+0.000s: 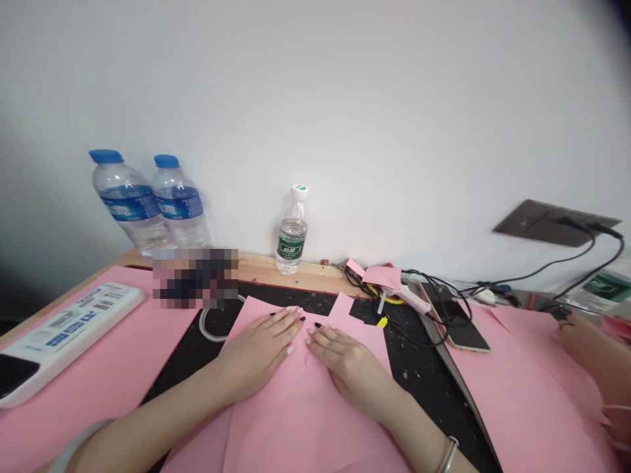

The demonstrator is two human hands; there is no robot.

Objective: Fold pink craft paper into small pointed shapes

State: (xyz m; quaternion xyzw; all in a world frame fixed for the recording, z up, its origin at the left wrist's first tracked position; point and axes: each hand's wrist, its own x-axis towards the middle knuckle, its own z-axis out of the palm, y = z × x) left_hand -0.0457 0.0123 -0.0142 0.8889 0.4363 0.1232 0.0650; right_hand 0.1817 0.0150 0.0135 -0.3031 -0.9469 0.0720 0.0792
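Pink paper (305, 420) lies on a black mat (428, 387) in the lower middle of the view. My left hand (263, 348) rests flat on its upper left part, palm down, fingers stretched towards the middle. Close beside it, my right hand (348, 361) lies palm down on the same paper, its fingers pointing up and to the left. The fingertips of the two hands are a small gap apart. Neither hand holds anything. A small pink paper piece (341, 305) sticks out just beyond the sheet's far edge.
Two blue-capped bottles (123, 203) and a green-labelled bottle (292, 246) stand by the wall. A white box-like case (73, 335) lies left. A glue gun (414, 299), black cables and a phone (458, 322) lie right. Another person's arm (586, 355) is at the far right.
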